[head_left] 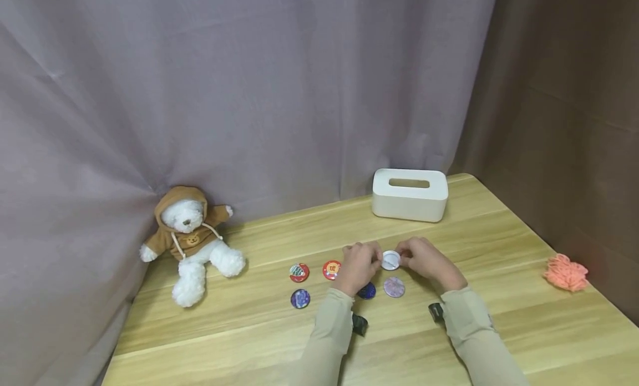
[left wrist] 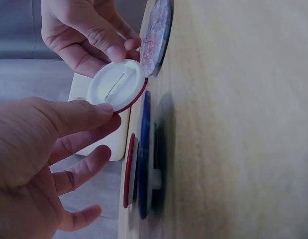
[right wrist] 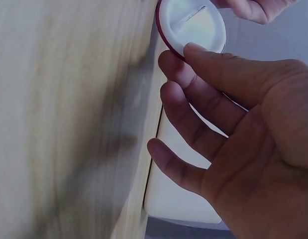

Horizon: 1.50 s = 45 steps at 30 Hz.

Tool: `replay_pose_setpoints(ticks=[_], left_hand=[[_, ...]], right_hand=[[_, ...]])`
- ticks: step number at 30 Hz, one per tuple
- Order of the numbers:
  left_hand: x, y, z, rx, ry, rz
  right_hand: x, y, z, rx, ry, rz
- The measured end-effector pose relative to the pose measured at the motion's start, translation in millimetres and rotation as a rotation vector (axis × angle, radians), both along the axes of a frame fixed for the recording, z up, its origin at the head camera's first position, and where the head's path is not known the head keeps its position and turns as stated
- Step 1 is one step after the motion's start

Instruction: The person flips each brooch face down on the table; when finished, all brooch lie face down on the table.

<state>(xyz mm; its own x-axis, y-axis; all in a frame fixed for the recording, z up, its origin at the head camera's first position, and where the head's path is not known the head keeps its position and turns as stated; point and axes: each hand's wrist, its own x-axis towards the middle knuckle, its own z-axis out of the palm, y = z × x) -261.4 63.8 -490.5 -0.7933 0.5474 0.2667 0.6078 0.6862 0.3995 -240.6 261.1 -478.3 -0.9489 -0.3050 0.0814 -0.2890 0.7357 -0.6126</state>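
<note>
The left hand [head_left: 360,265] and the right hand [head_left: 427,260] both grasped one round pin badge [head_left: 391,260], each pinching its rim between thumb and forefinger from its own side; the badge was turned with its white back and metal pin [left wrist: 115,85] toward the wearer's face, and a red edge showed round the rim in the wrist views; the grip at opposite edges probably kept it steady and left the pin uncovered, while the remaining fingers of both hands stood off the badge, seemingly because so light a thing needed little more than fingertips; it was held over the table [head_left: 239,341], just beyond a pale pink-and-lilac badge [head_left: 394,287], though whether its lower edge touched the wood could not be told; a dark blue badge [head_left: 368,291] lay partly hidden by the left hand, and a red badge with a gold centre [head_left: 330,269] lay just beside that hand; farther left were a red badge with a tree design [head_left: 299,272] and, nearer the wearer, a blue-purple badge [head_left: 300,298]; they lay in rough rows, perhaps spaced so that each could be seen and picked up singly; the white tissue box [head_left: 409,206], teddy bear [head_left: 192,244] and coral yarn [head_left: 566,273] stood well apart, seemingly leaving the hands room.
</note>
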Motion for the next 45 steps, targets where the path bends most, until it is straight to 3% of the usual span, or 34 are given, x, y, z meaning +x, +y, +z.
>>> replay_pose_setpoints(ticks=[7, 16, 30, 45], left_hand=[[-1.2, 0.2, -1.2, -0.005, 0.005, -0.032], [-0.2, -2.2, -1.4, -0.051, -0.018, -0.031], [3.0, -3.7, 0.0, -0.079, -0.069, -0.030], [1.0, -4.7, 2.1, -0.086, -0.119, -0.027]], right_hand=[[2.8, -5.8, 2.0, 0.005, -0.004, -0.032], [2.5, -9.6, -3.5, 0.010, -0.030, -0.080], [2.8, -9.9, -6.6, 0.033, -0.030, -0.068], [7.4, -12.1, 0.5, 0.078, -0.036, -0.066]])
